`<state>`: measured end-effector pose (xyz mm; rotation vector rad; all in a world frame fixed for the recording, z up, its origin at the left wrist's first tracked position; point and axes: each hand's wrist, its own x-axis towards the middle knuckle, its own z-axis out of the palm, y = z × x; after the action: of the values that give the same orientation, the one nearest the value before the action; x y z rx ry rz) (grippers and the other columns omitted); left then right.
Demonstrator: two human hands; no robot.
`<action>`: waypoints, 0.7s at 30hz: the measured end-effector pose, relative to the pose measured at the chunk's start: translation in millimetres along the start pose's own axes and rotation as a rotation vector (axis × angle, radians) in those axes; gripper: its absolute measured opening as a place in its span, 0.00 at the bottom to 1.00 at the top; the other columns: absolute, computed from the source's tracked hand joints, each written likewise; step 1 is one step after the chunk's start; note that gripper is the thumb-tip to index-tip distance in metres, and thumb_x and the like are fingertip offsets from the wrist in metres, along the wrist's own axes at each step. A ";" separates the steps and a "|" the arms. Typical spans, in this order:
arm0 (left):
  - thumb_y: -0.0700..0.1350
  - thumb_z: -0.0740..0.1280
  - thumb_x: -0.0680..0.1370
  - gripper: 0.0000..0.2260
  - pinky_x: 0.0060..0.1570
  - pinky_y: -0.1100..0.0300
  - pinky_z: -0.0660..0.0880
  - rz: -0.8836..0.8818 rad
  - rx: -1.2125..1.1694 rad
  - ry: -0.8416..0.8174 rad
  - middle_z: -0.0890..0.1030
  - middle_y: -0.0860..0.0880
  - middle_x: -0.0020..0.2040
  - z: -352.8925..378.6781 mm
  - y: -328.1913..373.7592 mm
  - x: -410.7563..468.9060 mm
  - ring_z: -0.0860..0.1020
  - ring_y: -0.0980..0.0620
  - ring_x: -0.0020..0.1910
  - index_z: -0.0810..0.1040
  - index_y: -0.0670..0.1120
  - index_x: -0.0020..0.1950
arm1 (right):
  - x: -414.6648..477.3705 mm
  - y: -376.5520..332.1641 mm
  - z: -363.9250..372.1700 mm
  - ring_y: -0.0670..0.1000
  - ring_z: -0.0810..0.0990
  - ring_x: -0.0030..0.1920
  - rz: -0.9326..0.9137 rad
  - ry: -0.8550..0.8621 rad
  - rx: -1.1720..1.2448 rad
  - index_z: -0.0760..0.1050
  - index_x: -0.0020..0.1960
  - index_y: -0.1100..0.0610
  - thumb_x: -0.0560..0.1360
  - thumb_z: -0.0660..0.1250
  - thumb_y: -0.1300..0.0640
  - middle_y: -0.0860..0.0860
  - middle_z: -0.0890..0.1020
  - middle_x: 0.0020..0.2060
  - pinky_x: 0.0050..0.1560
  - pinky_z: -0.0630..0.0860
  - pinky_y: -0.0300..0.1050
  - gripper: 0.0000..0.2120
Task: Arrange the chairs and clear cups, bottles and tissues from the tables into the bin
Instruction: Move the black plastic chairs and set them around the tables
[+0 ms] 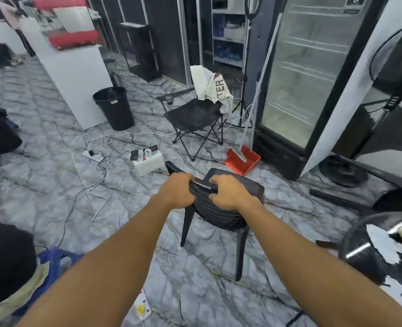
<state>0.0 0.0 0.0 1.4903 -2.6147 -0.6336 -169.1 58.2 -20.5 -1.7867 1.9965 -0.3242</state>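
Straight out in front, at the end of 2 bare forearms, the left hand point(176, 191) and the right hand point(228, 192) sit side by side on the top edge of a black plastic chair point(219, 215). Both hands have their fingers curled over the slatted backrest and grip it. They are near each other but not touching. Below the hands, 2 of the chair's legs show, reaching down toward the grey marbled floor point(53, 185). Whether the chair is lifted or standing cannot be told.

Beyond the hands stands a black folding chair point(193, 116) with a white garment point(213, 87) draped over its back. Well beyond the left hand and off to its left, a black bin point(114, 107) stands upright just beside the end of a white cabinet point(77, 79). Between the bin and the left hand lie a white box point(148, 164) with small devices on top, a power strip point(92, 155) and loose cables. Just beyond the right hand, a red dustpan point(242, 160) lies on the floor at the foot of a glass-door fridge point(308, 67). Nearer the camera than the right hand and off to its right, a round black bench point(355, 253) carries white scraps point(379, 241). Whether they are tissue is unclear.
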 end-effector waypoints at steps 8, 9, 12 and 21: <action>0.51 0.71 0.67 0.20 0.60 0.46 0.70 0.138 0.290 -0.117 0.78 0.49 0.55 31.2 -54.4 100.9 0.71 0.44 0.60 0.77 0.50 0.58 | 70.3 15.8 32.6 0.59 0.78 0.51 0.120 -0.104 -0.080 0.69 0.62 0.53 0.71 0.70 0.52 0.54 0.79 0.53 0.49 0.78 0.56 0.22; 0.51 0.71 0.68 0.17 0.61 0.47 0.68 0.152 0.335 -0.137 0.78 0.50 0.53 35.2 -61.8 110.9 0.71 0.45 0.59 0.77 0.52 0.56 | 75.6 19.3 38.2 0.58 0.78 0.49 0.137 -0.124 -0.092 0.71 0.59 0.53 0.71 0.70 0.52 0.54 0.79 0.52 0.47 0.78 0.54 0.19; 0.53 0.71 0.69 0.12 0.62 0.49 0.64 0.225 0.396 -0.182 0.80 0.53 0.47 42.8 -81.0 136.6 0.75 0.47 0.53 0.78 0.54 0.51 | 86.5 24.7 51.8 0.58 0.79 0.49 0.190 -0.136 -0.152 0.74 0.56 0.52 0.71 0.70 0.51 0.53 0.80 0.49 0.48 0.77 0.52 0.15; 0.53 0.67 0.78 0.08 0.43 0.53 0.71 0.449 0.412 -0.169 0.81 0.47 0.45 43.7 -95.7 163.4 0.78 0.44 0.47 0.79 0.48 0.49 | 87.5 24.6 58.0 0.60 0.79 0.48 0.242 0.017 -0.248 0.76 0.49 0.54 0.78 0.65 0.54 0.56 0.80 0.46 0.44 0.68 0.50 0.04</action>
<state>-20.1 -165.5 -99.9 0.8764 -3.2029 -0.1885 -169.7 -17.9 -96.9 -1.6585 2.3189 -0.0155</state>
